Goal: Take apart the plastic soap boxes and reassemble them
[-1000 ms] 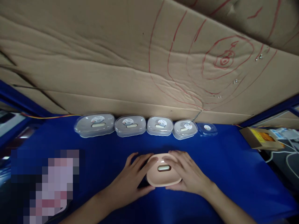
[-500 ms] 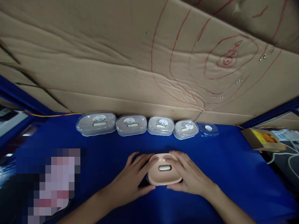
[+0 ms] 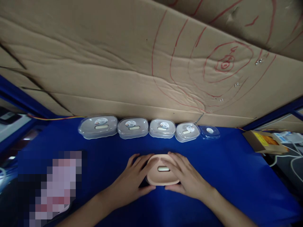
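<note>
A small food container with a peach-coloured lid (image 3: 161, 179) rests on the blue table (image 3: 113, 164), a pale oval button in the lid's middle. My left hand (image 3: 138, 175) is closed around its left side, the thumb near the front edge and the fingers over the far rim. From the other side my right hand (image 3: 188, 175) grips it in the same way, one finger lying across the lid beside the button. The container's body below the lid is mostly hidden.
Several clear-lidded containers (image 3: 133, 129) stand in a row along the cardboard wall (image 3: 106, 47), with a smaller transparent one (image 3: 210, 132) at the right end. A cardboard box (image 3: 265, 142) sits at the table's right edge. A blurred-out pinkish object (image 3: 61, 183) lies at the left.
Both hands and the peach-lidded container appear slightly further left, and the view has shifted a little too. The grip looks the same.
</note>
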The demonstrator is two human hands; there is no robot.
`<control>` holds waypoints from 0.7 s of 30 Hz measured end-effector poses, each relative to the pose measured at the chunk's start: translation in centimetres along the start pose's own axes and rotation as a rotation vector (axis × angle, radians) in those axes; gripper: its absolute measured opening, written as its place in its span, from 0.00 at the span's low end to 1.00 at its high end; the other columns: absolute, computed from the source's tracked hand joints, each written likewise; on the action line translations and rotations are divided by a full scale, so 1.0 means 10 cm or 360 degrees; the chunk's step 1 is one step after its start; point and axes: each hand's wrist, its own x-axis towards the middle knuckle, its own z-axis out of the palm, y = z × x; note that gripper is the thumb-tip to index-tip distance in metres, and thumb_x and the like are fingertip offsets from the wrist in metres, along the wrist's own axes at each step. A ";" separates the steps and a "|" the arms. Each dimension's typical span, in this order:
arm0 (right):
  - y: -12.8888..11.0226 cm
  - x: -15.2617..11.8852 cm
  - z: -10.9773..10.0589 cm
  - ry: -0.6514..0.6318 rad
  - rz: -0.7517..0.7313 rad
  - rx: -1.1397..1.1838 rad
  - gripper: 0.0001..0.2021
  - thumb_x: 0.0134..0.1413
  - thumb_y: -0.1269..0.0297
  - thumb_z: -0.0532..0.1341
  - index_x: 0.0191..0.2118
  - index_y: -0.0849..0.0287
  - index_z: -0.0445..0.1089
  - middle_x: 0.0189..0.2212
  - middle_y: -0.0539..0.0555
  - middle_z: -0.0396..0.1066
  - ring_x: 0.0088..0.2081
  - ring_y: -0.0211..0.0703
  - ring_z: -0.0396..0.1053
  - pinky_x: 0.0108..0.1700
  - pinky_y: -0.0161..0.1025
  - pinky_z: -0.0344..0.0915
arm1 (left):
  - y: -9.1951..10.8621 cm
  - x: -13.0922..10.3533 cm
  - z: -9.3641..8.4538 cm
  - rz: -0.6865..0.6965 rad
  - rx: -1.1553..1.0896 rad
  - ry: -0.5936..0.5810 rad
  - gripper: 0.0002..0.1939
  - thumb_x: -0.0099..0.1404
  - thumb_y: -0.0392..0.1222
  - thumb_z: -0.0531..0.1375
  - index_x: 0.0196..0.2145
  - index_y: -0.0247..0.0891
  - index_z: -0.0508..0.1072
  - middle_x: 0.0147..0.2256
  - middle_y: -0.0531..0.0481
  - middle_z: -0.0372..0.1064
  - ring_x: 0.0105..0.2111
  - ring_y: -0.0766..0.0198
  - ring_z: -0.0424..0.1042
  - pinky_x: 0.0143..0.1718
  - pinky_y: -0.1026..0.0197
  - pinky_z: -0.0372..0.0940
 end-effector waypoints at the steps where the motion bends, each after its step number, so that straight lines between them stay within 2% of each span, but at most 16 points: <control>1: 0.05 -0.02 -0.01 0.0037 -0.0041 0.0022 0.46 0.63 0.39 0.69 0.78 0.52 0.53 0.73 0.67 0.60 0.72 0.66 0.62 0.68 0.61 0.69 | 0.00 0.00 0.00 0.0000 0.0000 0.0009 0.43 0.69 0.44 0.71 0.74 0.44 0.56 0.68 0.38 0.65 0.66 0.42 0.67 0.70 0.35 0.57; 3: 0.22 -0.07 -0.05 0.0210 -0.0068 0.0074 0.44 0.66 0.33 0.61 0.77 0.50 0.55 0.72 0.66 0.63 0.71 0.63 0.65 0.67 0.58 0.69 | -0.01 0.00 0.01 0.0001 0.0009 0.0028 0.41 0.70 0.44 0.69 0.74 0.45 0.57 0.67 0.39 0.67 0.66 0.43 0.68 0.70 0.36 0.57; 4: 0.34 -0.11 -0.08 0.0362 -0.0002 0.0090 0.41 0.69 0.32 0.57 0.76 0.50 0.56 0.70 0.65 0.65 0.69 0.61 0.66 0.66 0.58 0.70 | -0.01 0.00 0.01 0.0009 0.0019 0.0035 0.39 0.71 0.43 0.68 0.74 0.45 0.58 0.66 0.40 0.68 0.65 0.43 0.69 0.70 0.36 0.57; 6: 0.63 -0.19 -0.16 0.0797 0.0346 0.0074 0.30 0.76 0.40 0.50 0.73 0.48 0.62 0.67 0.63 0.68 0.68 0.60 0.67 0.66 0.60 0.68 | -0.01 0.00 0.01 0.0032 0.0042 0.0040 0.37 0.73 0.41 0.66 0.74 0.46 0.59 0.65 0.41 0.70 0.64 0.45 0.69 0.70 0.37 0.57; 8: 0.94 -0.28 -0.25 0.1204 0.0703 0.0032 0.23 0.78 0.49 0.51 0.68 0.51 0.67 0.63 0.63 0.70 0.66 0.59 0.68 0.66 0.62 0.67 | 0.00 -0.01 0.00 0.0053 0.0061 0.0040 0.36 0.73 0.39 0.64 0.74 0.47 0.59 0.64 0.42 0.71 0.64 0.46 0.70 0.70 0.37 0.57; 10: 1.24 -0.38 -0.32 0.1366 0.0961 -0.0091 0.24 0.74 0.48 0.56 0.65 0.55 0.70 0.63 0.66 0.69 0.67 0.61 0.67 0.68 0.63 0.65 | 0.01 -0.01 -0.02 0.0059 0.0071 0.0044 0.36 0.73 0.38 0.64 0.74 0.47 0.59 0.64 0.42 0.71 0.64 0.46 0.69 0.70 0.38 0.58; 13: 1.61 -0.54 -0.32 0.1305 0.1324 -0.0317 0.33 0.71 0.40 0.56 0.68 0.61 0.67 0.69 0.72 0.62 0.72 0.67 0.60 0.71 0.68 0.58 | 0.03 -0.01 -0.03 0.0067 0.0066 0.0044 0.36 0.72 0.37 0.65 0.74 0.47 0.60 0.66 0.41 0.69 0.65 0.45 0.69 0.69 0.37 0.58; 16: 1.81 -0.68 -0.20 0.0927 0.1604 -0.0460 0.39 0.71 0.36 0.50 0.73 0.60 0.60 0.76 0.72 0.52 0.74 0.72 0.54 0.69 0.73 0.57 | 0.04 -0.02 -0.03 0.0066 0.0048 0.0018 0.38 0.71 0.41 0.68 0.73 0.47 0.60 0.69 0.39 0.66 0.67 0.43 0.68 0.69 0.34 0.58; 18: 1.87 -0.72 -0.09 0.0791 0.1618 -0.0476 0.38 0.70 0.35 0.49 0.73 0.56 0.60 0.75 0.69 0.56 0.73 0.72 0.56 0.68 0.74 0.57 | 0.05 -0.02 -0.04 0.0064 0.0027 0.0004 0.39 0.69 0.44 0.70 0.73 0.46 0.61 0.70 0.38 0.65 0.67 0.42 0.68 0.69 0.33 0.58; 21: 1.87 -0.72 0.01 0.0725 0.1580 -0.0495 0.37 0.69 0.34 0.49 0.71 0.54 0.63 0.71 0.67 0.64 0.70 0.70 0.62 0.67 0.74 0.59 | 0.08 -0.01 -0.07 0.0016 -0.0040 -0.0010 0.39 0.64 0.49 0.75 0.67 0.46 0.67 0.69 0.38 0.66 0.67 0.40 0.68 0.69 0.31 0.58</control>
